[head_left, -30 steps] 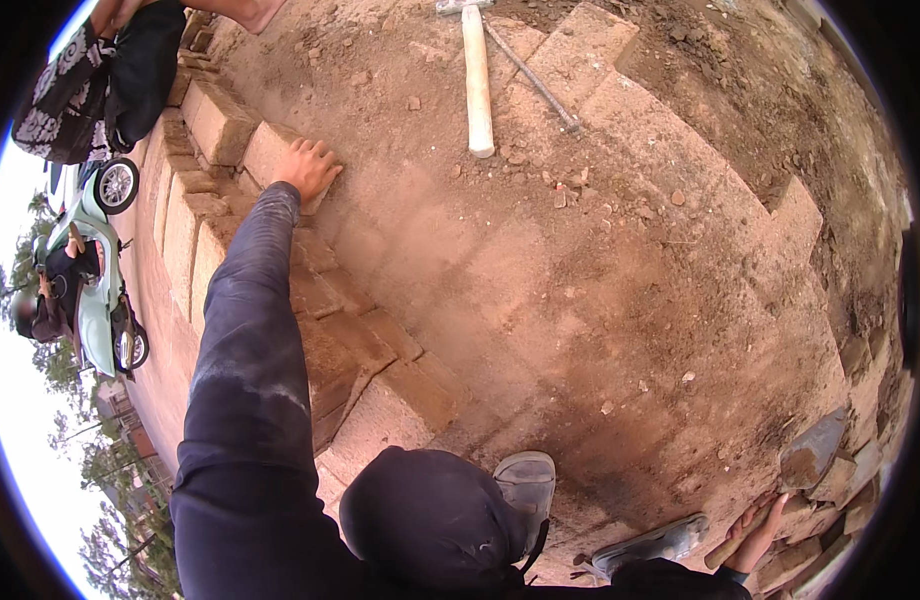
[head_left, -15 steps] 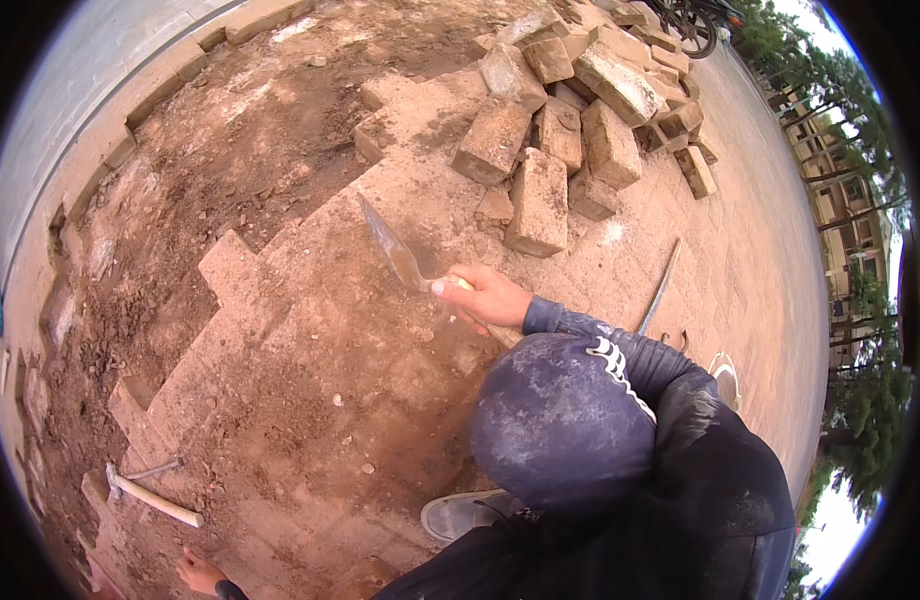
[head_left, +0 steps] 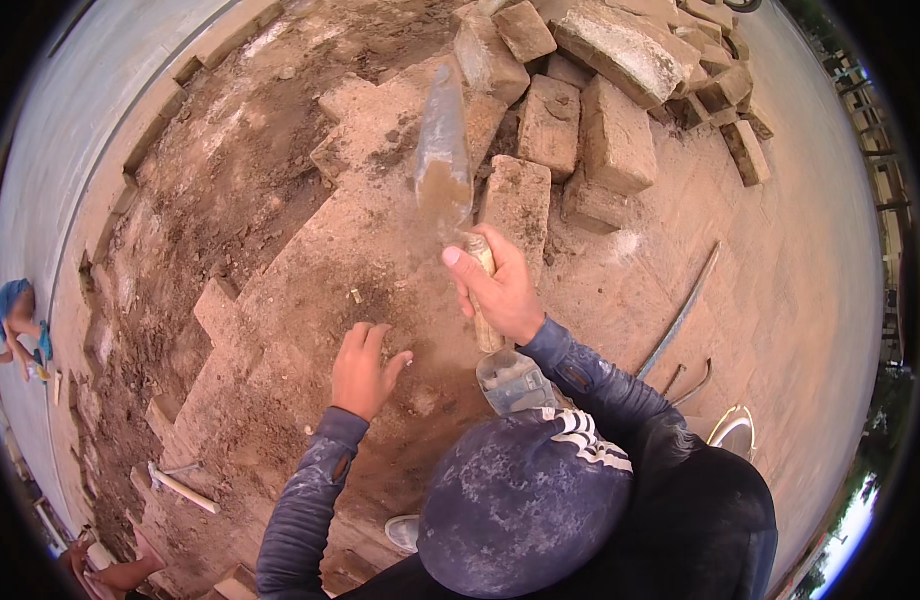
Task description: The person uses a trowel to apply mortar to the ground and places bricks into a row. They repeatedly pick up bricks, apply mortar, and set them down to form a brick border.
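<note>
My right hand (head_left: 495,285) grips the wooden handle of a trowel (head_left: 442,165), whose soiled metal blade points away from me, just left of some worn paving bricks (head_left: 515,205). My left hand (head_left: 365,370) is open, fingers spread and empty, over the dusty paved ground (head_left: 310,330) below and left of the trowel. A grey shoe (head_left: 505,380) shows beneath the trowel handle. A hammer with a pale handle (head_left: 185,492) lies at the lower left.
Loose bricks (head_left: 620,140) are heaped at upper right. Bare dirt (head_left: 190,200) runs between paved edges. Metal bars (head_left: 680,310) lie right of my arm. A crouching person (head_left: 20,325) is at far left; another person's foot (head_left: 120,575) shows at bottom left.
The view has swung sharply right since a second ago. Since half a second ago, the trowel has swung upright toward the bricks and my left hand has moved from bottom left into the middle.
</note>
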Motion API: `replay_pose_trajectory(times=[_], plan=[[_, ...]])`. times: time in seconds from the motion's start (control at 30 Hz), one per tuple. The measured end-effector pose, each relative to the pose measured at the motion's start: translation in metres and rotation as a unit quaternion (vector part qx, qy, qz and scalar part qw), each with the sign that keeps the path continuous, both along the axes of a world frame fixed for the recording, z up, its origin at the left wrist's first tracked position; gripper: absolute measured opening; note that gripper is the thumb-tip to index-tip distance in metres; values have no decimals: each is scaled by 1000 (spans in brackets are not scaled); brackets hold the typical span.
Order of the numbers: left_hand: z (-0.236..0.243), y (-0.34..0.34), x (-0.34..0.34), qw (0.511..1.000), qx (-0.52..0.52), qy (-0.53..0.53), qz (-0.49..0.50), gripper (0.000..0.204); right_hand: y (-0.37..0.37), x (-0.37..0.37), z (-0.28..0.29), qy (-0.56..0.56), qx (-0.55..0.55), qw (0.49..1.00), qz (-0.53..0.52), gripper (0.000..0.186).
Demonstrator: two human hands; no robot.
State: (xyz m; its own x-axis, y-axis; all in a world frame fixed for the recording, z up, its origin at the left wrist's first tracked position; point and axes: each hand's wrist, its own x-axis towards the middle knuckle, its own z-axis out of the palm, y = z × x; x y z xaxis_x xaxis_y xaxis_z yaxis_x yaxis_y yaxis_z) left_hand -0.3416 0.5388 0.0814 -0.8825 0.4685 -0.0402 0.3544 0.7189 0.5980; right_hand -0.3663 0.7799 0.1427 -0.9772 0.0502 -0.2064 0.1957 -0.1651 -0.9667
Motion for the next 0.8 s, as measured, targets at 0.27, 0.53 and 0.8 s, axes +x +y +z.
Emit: replay_pose_trajectory(times=[0.27,0.53,0.8], plan=[[-78,256,8,934,142,15,329,135,155,-7,16,1,33,964,-264,33],[-6,211,-29,956,151,18,253,111,183,7,-10,-52,19,963,-265,29],[162,105,-96,991,-19,61,114,102,146,16,-15,-76,-42,986,-141,45]])
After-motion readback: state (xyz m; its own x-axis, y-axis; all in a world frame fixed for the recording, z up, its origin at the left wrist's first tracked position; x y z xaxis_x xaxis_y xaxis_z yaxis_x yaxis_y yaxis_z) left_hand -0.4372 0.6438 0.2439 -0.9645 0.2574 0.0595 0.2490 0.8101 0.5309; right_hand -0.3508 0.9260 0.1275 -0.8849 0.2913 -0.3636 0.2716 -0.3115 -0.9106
